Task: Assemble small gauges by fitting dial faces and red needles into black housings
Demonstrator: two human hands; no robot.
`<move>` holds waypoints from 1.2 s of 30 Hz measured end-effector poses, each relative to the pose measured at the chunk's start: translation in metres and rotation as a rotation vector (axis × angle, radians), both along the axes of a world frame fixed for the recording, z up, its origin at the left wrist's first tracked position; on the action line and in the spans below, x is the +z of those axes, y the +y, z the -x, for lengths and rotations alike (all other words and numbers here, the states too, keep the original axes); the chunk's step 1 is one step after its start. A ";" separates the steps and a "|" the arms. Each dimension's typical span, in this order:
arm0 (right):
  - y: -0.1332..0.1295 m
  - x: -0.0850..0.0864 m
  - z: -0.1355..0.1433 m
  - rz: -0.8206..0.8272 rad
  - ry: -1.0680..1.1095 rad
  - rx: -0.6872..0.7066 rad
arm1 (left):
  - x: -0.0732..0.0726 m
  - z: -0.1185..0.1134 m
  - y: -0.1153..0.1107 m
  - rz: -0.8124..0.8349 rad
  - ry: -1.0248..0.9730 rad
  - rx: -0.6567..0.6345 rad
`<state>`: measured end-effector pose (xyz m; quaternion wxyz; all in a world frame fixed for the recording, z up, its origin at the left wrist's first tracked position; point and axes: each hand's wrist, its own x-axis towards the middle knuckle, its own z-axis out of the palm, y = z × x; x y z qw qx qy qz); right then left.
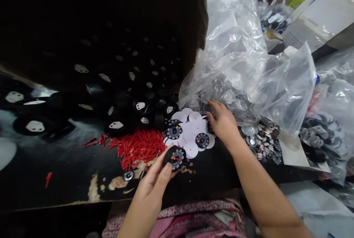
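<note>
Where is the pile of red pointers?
In the head view, the red pointers lie left of centre on the dark table, beside the dial discs, above the left hand.

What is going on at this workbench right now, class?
A person is working with both bare hands at a dark table. The left hand holds a small black gauge with a printed dial and a red pointer. The right hand reaches into a clear plastic bag of round transparent covers. Between the hands lie loose dial faces, next to a heap of red pointers. Black housings are piled behind.
</note>
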<state>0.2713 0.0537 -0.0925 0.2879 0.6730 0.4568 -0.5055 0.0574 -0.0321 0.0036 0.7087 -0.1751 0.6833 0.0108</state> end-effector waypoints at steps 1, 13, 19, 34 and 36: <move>-0.002 -0.010 -0.007 -0.001 -0.016 0.024 | 0.001 -0.001 -0.001 0.019 -0.013 0.034; 0.004 0.060 0.035 0.103 0.391 -0.483 | -0.013 -0.016 0.032 0.133 -0.128 0.536; 0.002 0.079 0.061 0.112 0.432 -0.403 | -0.007 -0.012 0.030 -0.068 -0.083 0.122; -0.010 0.070 0.075 0.169 0.551 -0.296 | 0.035 0.066 0.019 -0.081 -0.077 -0.393; -0.009 0.070 0.070 0.222 0.527 -0.354 | 0.053 0.105 0.015 -0.092 0.173 -0.570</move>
